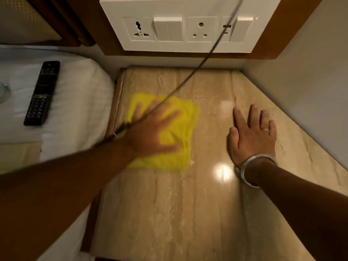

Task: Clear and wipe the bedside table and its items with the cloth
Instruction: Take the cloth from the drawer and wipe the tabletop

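A yellow cloth (185,119) lies flat on the left part of the beige marble bedside table (169,213). My left hand (152,132) presses on the cloth with fingers spread; it is blurred by motion. My right hand (252,134) rests flat on the bare marble to the right, fingers apart, with a ring and a silver bangle at the wrist. A black remote (42,93) lies on the white bed to the left, beside a glass (3,92) at the frame's edge.
A thin dark cable (203,61) runs diagonally from the top of the white socket panel (188,25) down over my left wrist. A grey wall (310,91) borders the table on the right. The white mattress (79,102) adjoins the table's left edge.
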Motion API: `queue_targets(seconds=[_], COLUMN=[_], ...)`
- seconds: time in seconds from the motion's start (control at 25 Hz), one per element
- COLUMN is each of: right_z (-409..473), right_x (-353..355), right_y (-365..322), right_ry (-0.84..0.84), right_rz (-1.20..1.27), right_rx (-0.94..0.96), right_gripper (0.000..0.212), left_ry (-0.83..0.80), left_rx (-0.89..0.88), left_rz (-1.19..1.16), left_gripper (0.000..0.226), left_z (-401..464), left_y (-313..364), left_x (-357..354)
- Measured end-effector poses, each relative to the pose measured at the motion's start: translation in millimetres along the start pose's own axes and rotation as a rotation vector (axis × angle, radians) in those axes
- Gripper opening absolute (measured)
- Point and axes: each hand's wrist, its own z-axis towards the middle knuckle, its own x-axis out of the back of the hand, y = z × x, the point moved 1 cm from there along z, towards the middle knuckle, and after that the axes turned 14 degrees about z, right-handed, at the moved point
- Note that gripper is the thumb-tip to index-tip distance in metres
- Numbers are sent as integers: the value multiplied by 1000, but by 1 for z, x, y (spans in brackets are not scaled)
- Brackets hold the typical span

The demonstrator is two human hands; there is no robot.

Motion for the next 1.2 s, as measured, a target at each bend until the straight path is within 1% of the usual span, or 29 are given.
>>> queue_targets(seconds=[0.04,0.08,0.12,0.16,0.2,0.24,0.28,0.32,0.36,0.4,0.44,0.48,0.52,0.56,0.6,0.64,0.68,0.72,0.8,0.84,0.88,0.92,0.96,1.0,1.04,1.08,1.12,1.16,1.2], right_z=[0,0,-1,-1,-1,-1,-3,-8,-19,-35,-56,-75,-89,-100,-106,-102,-86,-60,14,52,71,69,44,-5,-73,-141,-185,-196,-178], right_x=[-1,-1,-2,-2,0,7,19,35,53,69,79,81,74,60,42,26,15,7,8,14,12,-2,-18,-28,-34,-30,-14,6,25], right_y=[2,2,2,2,-1,-4,-7,-6,-3,-1,-5,-12,-25,-39,-50,-54,-55,-54,-48,-53,-64,-78,-89,-94,-87,-65,-31,7,38], right_ry=[10,11,0,-15,-32,-43,-23,59,192,285,285,195,15,-187,-318,-347,-284,-172,-67,-70,-88,-107,-111,-191,-328,-408,-448,-461,-455], right_rz=[-11,-28,-37,-34,-6,84,264,467,597,608,545,494,437,375,246,78,-30,-90,-60,-31,-52,-104,-168,-157,-153,-113,-108,-136,-189], right_rx=[7,7,3,4,12,19,12,-5,0,55,131,227,250,199,111,9,-75,-133,-261,-292,-298,-252,-108,98,337,556,673,737,751], right_gripper=[56,56,56,55,55,54,53,52,51,48,47,51,60,70,77,79,78,76,77,78,78,77,76,74,72,69,69,69,68], left_ry=[-71,-125,-149,-161,-195,-222,-227,-244,-256,-238,-190,-101,-8,56,66,43,25,21,51,75,90,97,103,107,103,90,70,42,21], left_rx=[241,435,552,613,642,651,637,572,470,393,374,387,457,528,557,551,505,453,404,418,436,457,480,501,509,491,455,419,392], left_rz=[-1,28,30,23,-4,-84,-195,-337,-517,-716,-855,-858,-737,-510,-303,-167,-106,-103,-121,-145,-182,-225,-274,-312,-330,-331,-317,-286,-246], left_gripper=[102,102,101,101,100,100,99,98,96,94,91,86,79,73,70,69,68,67,66,66,67,69,69,69,69,69,71,73,76], left_z=[33,52,56,48,35,18,3,-9,-17,-21,-19,-18,-18,-21,-26,-32,-36,-37,-33,-32,-32,-32,-33,-35,-38,-39,-38,-38,-37], left_y=[-21,-31,-28,-10,18,56,101,148,188,210,206,182,147,110,76,51,39,38,42,43,40,37,34,33,34,36,39,39,39], left_x=[0,-3,-4,-4,1,9,18,27,43,60,69,70,65,54,43,33,21,10,-4,-6,-9,-10,-7,-4,0,4,6,6,4])
